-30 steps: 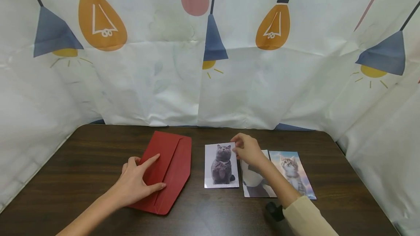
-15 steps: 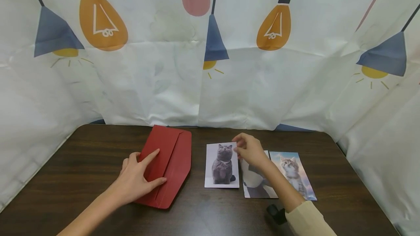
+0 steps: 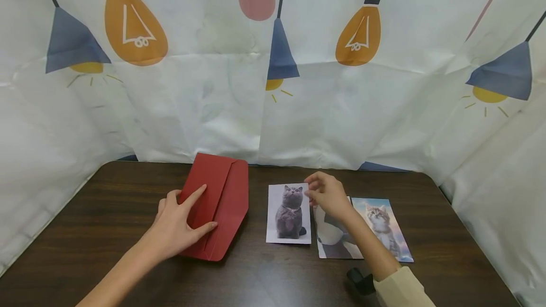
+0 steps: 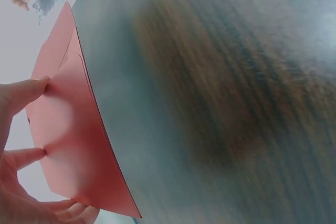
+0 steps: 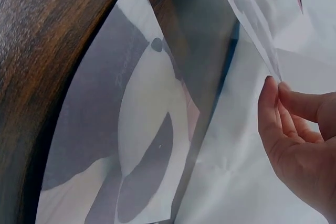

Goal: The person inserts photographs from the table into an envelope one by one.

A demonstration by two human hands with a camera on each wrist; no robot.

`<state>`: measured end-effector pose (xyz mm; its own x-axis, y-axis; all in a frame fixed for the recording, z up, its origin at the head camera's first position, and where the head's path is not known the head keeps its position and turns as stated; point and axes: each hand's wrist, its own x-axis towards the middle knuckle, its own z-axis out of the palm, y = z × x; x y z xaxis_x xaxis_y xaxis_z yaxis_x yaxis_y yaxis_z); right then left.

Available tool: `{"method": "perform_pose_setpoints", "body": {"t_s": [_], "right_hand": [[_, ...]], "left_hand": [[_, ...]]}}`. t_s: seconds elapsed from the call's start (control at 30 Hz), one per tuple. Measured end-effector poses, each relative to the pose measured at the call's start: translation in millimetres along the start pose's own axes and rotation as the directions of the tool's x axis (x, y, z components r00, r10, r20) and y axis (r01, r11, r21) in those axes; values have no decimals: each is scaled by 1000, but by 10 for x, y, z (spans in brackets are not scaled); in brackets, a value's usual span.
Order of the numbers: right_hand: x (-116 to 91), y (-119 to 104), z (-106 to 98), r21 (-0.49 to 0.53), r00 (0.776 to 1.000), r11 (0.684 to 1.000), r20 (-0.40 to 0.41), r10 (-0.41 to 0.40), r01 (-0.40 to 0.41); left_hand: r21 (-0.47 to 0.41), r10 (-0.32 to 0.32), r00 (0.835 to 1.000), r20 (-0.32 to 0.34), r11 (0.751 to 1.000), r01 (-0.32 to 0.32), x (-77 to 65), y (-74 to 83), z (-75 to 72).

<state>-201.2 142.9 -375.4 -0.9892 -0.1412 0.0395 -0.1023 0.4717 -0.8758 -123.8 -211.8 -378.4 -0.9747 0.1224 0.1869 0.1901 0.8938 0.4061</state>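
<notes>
On the left of the counter (image 3: 264, 281), a red envelope (image 3: 222, 203) is gripped by the left hand (image 3: 178, 224), thumb and forefinger spread on its face. To its right, a gray cat photo (image 3: 288, 213) is pinched at its far right corner by the right hand (image 3: 328, 195). Farther right, a kitten photo (image 3: 381, 225) is set beside a gray-and-white picture (image 3: 332, 239), seemingly cartoon-like.

Left hand (image 3: 176, 226) holds envelope (image 3: 225, 207), right hand (image 3: 332, 196) photo (image 3: 288, 214).

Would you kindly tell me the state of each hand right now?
Left hand: closed, holding the red envelope.
Right hand: closed, pinching the gray cat picture near a corner.
</notes>
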Motion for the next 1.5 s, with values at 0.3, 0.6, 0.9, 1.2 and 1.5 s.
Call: {"method": "perform_pose_setpoints", "body": {"t_s": [0.3,0.6,0.9,1.2,1.5], "right_hand": [[-28,2,-31,18,999,999,-3,-36,36],[-67,-13,-95,58,997,996,-1,-72,72],[-137,-74,-140,103,997,992,4,-73,72],[-199,-86,-167,106,997,991,-14,-77,78],[-209,-73,-171,129,997,989,-7,-78,79]], "left_hand": [[18,21,1000,-22,1000,-21,28,29,-3],[17,34,998,-43,999,-34,33,65,12],[33,61,996,-71,998,-59,60,104,16],[35,45,997,-57,998,-43,95,163,12],[38,44,996,-72,998,-42,104,229,35]]}}
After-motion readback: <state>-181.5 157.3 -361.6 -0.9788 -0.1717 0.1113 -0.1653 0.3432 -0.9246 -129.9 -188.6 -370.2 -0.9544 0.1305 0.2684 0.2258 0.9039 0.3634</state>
